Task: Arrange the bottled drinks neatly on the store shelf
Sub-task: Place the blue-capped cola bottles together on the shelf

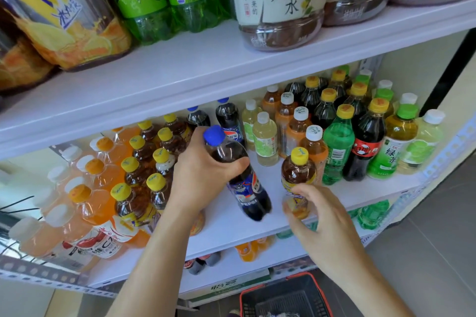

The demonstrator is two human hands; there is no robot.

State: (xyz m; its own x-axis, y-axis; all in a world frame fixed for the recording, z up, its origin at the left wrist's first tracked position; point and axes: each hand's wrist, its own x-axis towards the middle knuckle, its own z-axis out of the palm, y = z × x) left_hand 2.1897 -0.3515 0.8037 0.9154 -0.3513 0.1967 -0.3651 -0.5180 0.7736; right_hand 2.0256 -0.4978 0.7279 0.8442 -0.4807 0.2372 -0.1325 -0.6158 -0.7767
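Note:
My left hand (203, 175) grips a dark cola bottle (248, 188) with a blue cap by its upper body. It is tilted, with its base low over the white middle shelf (226, 226). To its right a brown tea bottle (298, 170) with a yellow cap stands upright on the shelf. My right hand (322, 219) is in front of its lower half with fingers spread and loosely bent; whether they touch it is unclear. Two more blue-capped cola bottles (229, 116) stand behind.
Rows of yellow-capped tea bottles (144, 177) and orange drinks (90, 203) fill the shelf's left. Mixed green, dark and pale bottles (360, 136) crowd the right. The upper shelf (206, 69) overhangs with large bottles. A red-rimmed basket (283, 296) sits on the floor below.

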